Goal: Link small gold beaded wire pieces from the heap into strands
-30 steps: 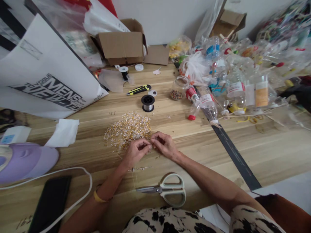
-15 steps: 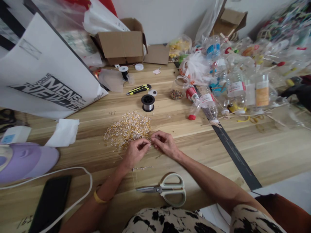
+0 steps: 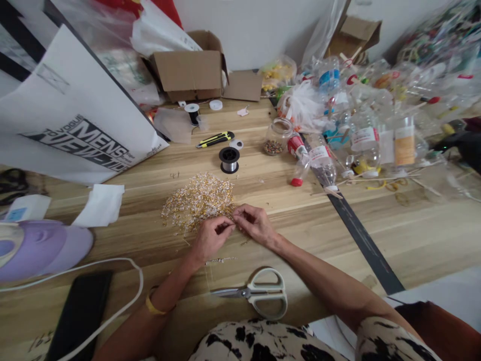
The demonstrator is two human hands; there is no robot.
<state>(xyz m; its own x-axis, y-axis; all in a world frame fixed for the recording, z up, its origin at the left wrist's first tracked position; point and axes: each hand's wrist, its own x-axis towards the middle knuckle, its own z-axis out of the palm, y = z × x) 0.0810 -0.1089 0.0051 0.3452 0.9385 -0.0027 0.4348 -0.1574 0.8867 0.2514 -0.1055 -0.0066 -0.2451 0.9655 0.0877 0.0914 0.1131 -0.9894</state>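
Note:
My left hand (image 3: 209, 237) and my right hand (image 3: 254, 223) meet fingertip to fingertip at the near edge of a pile of small gold and silver beaded pieces (image 3: 197, 199) on the wooden table (image 3: 394, 230). Both pinch something tiny from the pile; its shape is too small to make out. A short beaded strand (image 3: 220, 260) lies just below my left hand. Pale green scissors (image 3: 257, 295) lie shut near my body.
A wire spool (image 3: 229, 159), a yellow-black utility knife (image 3: 214, 139) and a bead jar (image 3: 274, 138) lie beyond the pile. Plastic bottles (image 3: 361, 135) crowd the right side. A cardboard box (image 3: 188, 70), white bag (image 3: 71, 115), purple cap (image 3: 41, 248), white cable (image 3: 112, 306) and dark phone (image 3: 78, 316) fill the left.
Both hands stay together at the pile's edge with only small finger movements. The view has shifted very slightly.

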